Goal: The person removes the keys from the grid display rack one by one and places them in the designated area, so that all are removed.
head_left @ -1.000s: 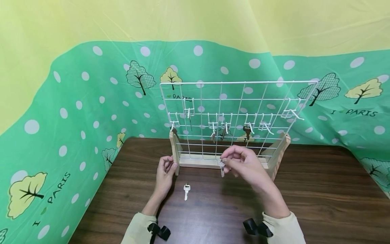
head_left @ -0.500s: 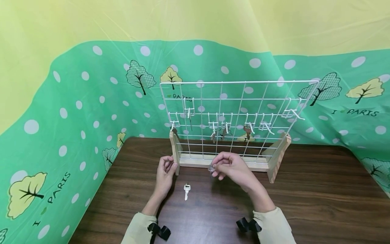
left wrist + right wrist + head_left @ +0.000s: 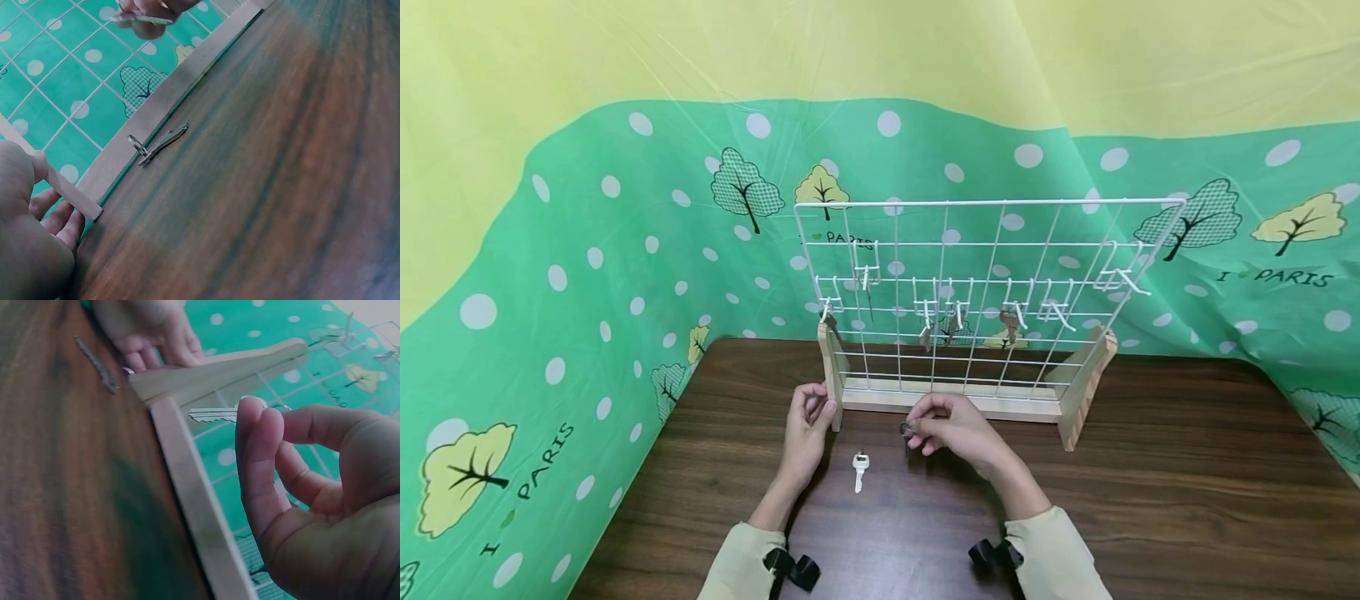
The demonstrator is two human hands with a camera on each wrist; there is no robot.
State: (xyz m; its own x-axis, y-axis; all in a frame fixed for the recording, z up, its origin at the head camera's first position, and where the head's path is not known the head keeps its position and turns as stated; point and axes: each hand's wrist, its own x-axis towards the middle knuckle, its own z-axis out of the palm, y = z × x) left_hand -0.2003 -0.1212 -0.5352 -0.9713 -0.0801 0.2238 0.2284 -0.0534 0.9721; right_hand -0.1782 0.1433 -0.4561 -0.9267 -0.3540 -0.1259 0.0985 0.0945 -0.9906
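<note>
A white wire rack (image 3: 970,244) stands upright on the brown counter (image 3: 1195,467), set toward its back edge, held by a left wooden end (image 3: 832,375), a right wooden end (image 3: 1088,383) and a low wooden bar (image 3: 1022,408) between them. The left hand (image 3: 807,427) is closed around the front edge of the left wooden end, thumb on one side and fingers curled on the other. The right hand (image 3: 951,429) is nearly closed at the tips, pinching a silver key (image 3: 212,415) by its head, with the toothed blade sticking out beyond the fingertips and a small ring at the head; this key is held clear of the counter, just in front of the low wooden bar and left of its middle. Between the two hands a second key (image 3: 861,472) lies flat on the counter, in front of the rack and nearer the counter's left edge than its right, with its own ring standing up. White hooks (image 3: 1055,311) jut from the wires, and several of those toward the left and middle carry hanging keys (image 3: 1009,323). A green patterned cloth (image 3: 595,333) rises behind the counter's back edge and along its left edge
</note>
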